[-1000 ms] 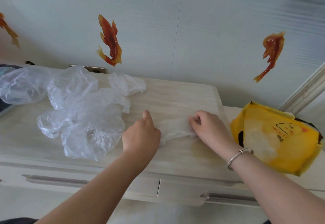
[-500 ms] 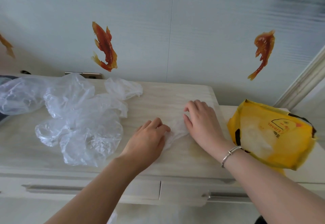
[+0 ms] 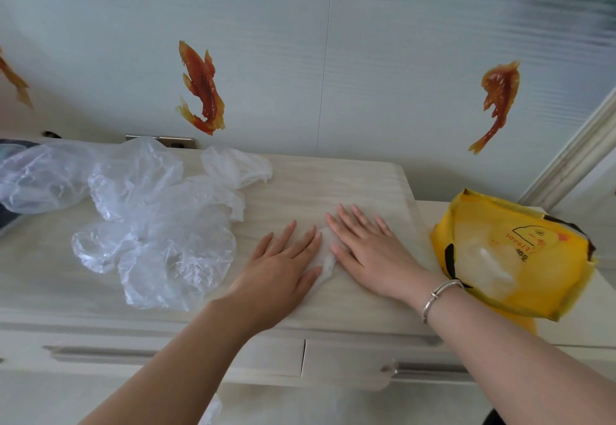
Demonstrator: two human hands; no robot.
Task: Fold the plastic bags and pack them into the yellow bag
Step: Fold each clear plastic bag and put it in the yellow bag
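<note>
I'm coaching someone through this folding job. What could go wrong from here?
The folded plastic bag may spring open once the flat left hand and right hand lift. The yellow bag overhangs the cabinet's front edge and could slip off while being filled. A forearm could brush the loose clear bags.

From my feed, the only lettering I can read sits on the yellow bag [image 3: 546, 248], to the right of my right hand [image 3: 373, 251]. Upside down to me, it spells "Flavor" in orange beneath a duck-head outline. Small dark characters beside it are too tiny to read.
</note>
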